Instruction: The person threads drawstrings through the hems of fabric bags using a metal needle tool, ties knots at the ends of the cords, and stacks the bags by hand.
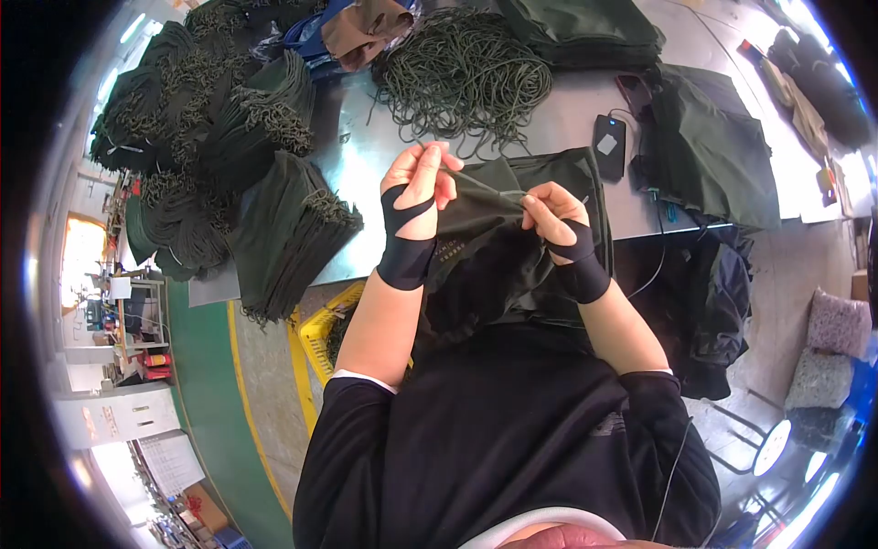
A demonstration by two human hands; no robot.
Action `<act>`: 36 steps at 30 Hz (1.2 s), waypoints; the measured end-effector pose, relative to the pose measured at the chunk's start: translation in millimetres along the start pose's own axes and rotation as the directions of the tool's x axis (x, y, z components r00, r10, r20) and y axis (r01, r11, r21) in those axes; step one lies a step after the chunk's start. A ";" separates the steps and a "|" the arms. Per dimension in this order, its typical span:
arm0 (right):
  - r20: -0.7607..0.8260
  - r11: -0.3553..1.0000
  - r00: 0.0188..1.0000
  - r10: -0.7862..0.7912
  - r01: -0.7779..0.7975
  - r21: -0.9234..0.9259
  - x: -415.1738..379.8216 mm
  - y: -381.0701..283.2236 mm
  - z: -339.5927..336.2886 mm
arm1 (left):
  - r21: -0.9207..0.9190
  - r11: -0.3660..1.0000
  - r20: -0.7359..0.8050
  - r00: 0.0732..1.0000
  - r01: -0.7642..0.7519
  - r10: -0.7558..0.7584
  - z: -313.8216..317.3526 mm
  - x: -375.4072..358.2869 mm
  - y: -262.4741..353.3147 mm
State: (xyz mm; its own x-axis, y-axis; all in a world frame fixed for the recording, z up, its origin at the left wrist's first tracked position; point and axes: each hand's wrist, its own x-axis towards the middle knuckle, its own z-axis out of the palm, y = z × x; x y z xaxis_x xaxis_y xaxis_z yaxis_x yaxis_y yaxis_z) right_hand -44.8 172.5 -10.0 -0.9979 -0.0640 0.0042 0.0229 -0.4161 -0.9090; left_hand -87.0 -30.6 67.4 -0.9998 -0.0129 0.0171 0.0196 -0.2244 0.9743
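Observation:
A dark green fabric piece (540,166), which looks like a bag, lies over the table edge and hangs toward my lap. My left hand (422,178) is raised at its left side, thumb and fingers pinched on a thin green cord. To the right and slightly lower, my right hand (555,220) pinches the cord by the fabric's upper edge. The cord (494,189) runs between the two hands; its ends are hard to make out. Both hands wear black wrist wraps. Beyond them lies a large tangle of green cords (462,78).
Stacks of dark green corded bags (283,233) fill the metal table's left side. Folded green fabric (585,32) lies at the back, more fabric (704,146) at the right. A black phone-like device (610,146) with a cable lies nearby. A yellow crate (320,339) stands below the table.

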 end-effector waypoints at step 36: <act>0.205 0.498 0.847 -0.490 0.466 -0.732 -2.6 -81.1 -18.4 | 0.192 0.955 0.416 0.863 0.225 -0.286 55.3 -7.0 -32.0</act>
State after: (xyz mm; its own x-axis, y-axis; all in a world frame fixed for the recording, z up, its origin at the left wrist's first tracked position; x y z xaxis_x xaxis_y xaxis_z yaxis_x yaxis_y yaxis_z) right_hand -45.1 223.2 56.0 -0.8441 -0.0363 0.5349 -0.4971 0.4267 -0.7555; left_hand -81.1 30.5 48.6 -0.8723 0.4583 -0.1707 -0.2074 -0.0306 0.9778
